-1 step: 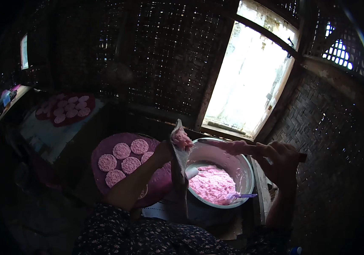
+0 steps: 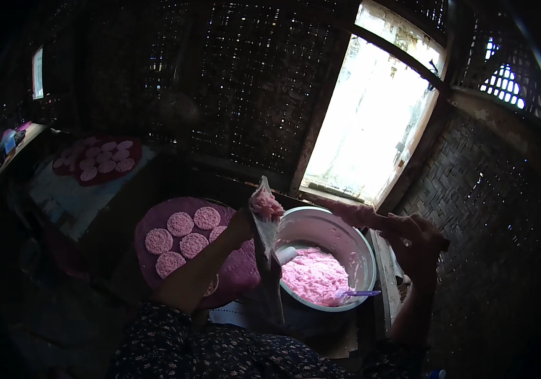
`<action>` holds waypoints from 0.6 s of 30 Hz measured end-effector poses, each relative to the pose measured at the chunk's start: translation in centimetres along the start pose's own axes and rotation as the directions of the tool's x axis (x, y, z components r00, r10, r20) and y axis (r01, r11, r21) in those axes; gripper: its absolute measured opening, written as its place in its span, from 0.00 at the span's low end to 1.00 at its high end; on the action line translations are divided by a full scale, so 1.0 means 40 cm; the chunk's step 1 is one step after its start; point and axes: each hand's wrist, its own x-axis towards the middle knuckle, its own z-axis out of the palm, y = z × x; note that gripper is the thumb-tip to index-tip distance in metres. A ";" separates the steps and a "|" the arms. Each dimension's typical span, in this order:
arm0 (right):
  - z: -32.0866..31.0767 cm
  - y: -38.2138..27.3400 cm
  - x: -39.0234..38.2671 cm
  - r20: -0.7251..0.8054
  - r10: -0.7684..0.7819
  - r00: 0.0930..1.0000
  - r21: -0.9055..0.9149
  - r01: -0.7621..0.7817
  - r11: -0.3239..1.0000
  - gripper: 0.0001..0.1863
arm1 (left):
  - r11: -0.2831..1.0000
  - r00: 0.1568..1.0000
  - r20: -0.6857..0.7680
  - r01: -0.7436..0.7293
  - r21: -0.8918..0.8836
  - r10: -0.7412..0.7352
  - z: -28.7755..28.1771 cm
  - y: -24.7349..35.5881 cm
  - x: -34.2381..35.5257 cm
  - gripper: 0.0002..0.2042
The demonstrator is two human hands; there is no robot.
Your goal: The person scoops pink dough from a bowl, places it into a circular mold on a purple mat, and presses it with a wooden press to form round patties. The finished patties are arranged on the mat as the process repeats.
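Observation:
My left hand (image 2: 243, 225) reaches in front of a round tray and grips a pale, limp bag (image 2: 266, 235), cloth or plastic. Pink dough (image 2: 266, 205) fills the bag's open top, while its lower end hangs down beside the tub. A flat wooden stick (image 2: 371, 218), smeared with pink dough, is in the closed fingers of my right hand (image 2: 417, 239). The stick slants above the far right rim of the round tub (image 2: 366, 252), its tip apart from the bag. Inside the tub are more pink dough (image 2: 314, 275), a white cup-like piece (image 2: 287, 254) and a purple handle (image 2: 362, 293).
The purple round tray (image 2: 150, 268) at left bears several pink dough discs (image 2: 180, 224). Further back, a red tray (image 2: 109, 175) with more discs rests on a pale surface (image 2: 71, 199). Woven walls (image 2: 472, 189) and a bright window (image 2: 365, 120) stand close beyond the tub.
The stick has tilted more steeply: its tip is higher and its handle end lower, along with my right hand. My left hand and the bag have hardly moved.

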 end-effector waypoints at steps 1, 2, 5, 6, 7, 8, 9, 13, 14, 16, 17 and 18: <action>0.036 -0.012 -0.031 0.012 0.320 0.947 0.306 -0.308 0.901 0.12 | 0.954 0.992 0.104 -0.033 -0.296 0.067 0.003 -0.001 0.014 0.16; 0.074 -0.025 -0.066 0.224 0.675 0.703 0.419 -0.695 0.585 0.10 | 0.848 0.977 0.193 0.029 -0.530 0.087 0.013 -0.002 0.023 0.16; 0.248 -0.084 -0.174 0.528 0.702 0.477 0.689 -0.724 -0.027 0.09 | 0.957 0.985 0.161 -0.016 -0.291 0.065 0.099 -0.018 0.018 0.17; 0.286 -0.099 -0.208 0.545 0.628 0.555 0.747 -0.662 -0.063 0.09 | 0.979 0.979 0.104 -0.185 0.091 0.175 0.129 -0.025 0.010 0.16; 0.321 -0.116 -0.235 0.582 0.594 0.556 0.782 -0.582 -0.221 0.09 | 0.908 0.978 0.034 -0.202 0.367 0.204 0.148 -0.032 0.004 0.16; 0.334 -0.131 -0.261 0.595 0.578 0.558 0.786 -0.554 -0.275 0.10 | 0.883 0.982 0.029 -0.181 0.433 0.187 0.152 -0.034 0.001 0.15; 0.334 -0.133 -0.280 0.535 0.642 0.549 0.773 -0.625 -0.110 0.10 | 0.764 0.983 0.053 -0.168 0.623 0.174 0.143 -0.035 0.000 0.16; 0.241 -0.105 -0.325 0.487 0.671 0.559 0.578 -0.782 0.232 0.13 | 0.974 1.000 0.023 -0.019 0.224 0.015 0.041 -0.017 0.024 0.14; 0.207 -0.086 -0.329 0.496 0.727 0.475 0.383 -0.871 0.308 0.13 | 0.962 0.995 0.099 0.052 -0.269 -0.027 0.019 -0.010 0.030 0.14; 0.191 -0.066 -0.316 0.369 0.808 0.460 0.538 -0.814 0.218 0.12 | 0.862 0.999 0.036 -0.014 -0.506 0.037 0.024 -0.012 0.041 0.13; 0.198 -0.059 -0.301 0.262 0.790 0.554 0.520 -0.771 0.368 0.11 | 0.972 0.981 -0.010 -0.193 -0.133 0.193 0.038 -0.016 0.048 0.13; 0.207 -0.055 -0.285 0.175 0.786 0.593 0.415 -0.768 0.487 0.11 | 0.933 0.962 0.037 -0.271 0.236 0.270 0.058 -0.027 0.045 0.13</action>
